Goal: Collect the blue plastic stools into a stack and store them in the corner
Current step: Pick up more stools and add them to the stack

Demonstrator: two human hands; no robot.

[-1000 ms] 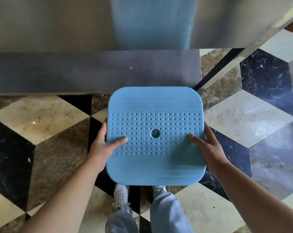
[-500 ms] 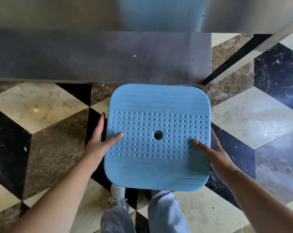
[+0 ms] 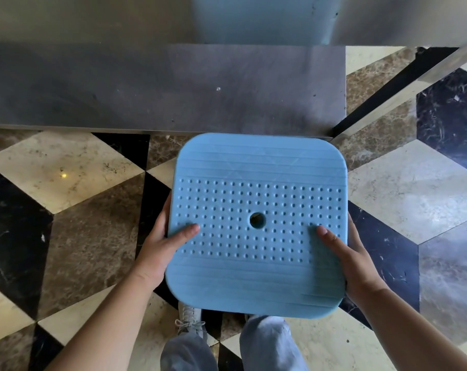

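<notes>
A blue plastic stool [image 3: 256, 183] fills the middle of the head view, seen from straight above: a square seat with rounded corners, rows of small dimples and a round centre hole. My left hand [image 3: 160, 247] grips its left edge with the thumb on top. My right hand [image 3: 347, 253] grips its right edge the same way. The stool's legs, and anything under it, are hidden by the seat. Its far edge lies close to a grey ledge.
A grey metal ledge [image 3: 119, 87] runs across the back, below a shiny wall [image 3: 93, 17] that reflects blue. A metal strip [image 3: 414, 84] angles away at the right. The floor [image 3: 79, 236] is patterned marble tile. My legs and a shoe [image 3: 189, 317] are below the stool.
The stool and both hands have shifted slightly right and lower in view, and the grey ledge now shows more at the top. My grip on both sides is unchanged.
</notes>
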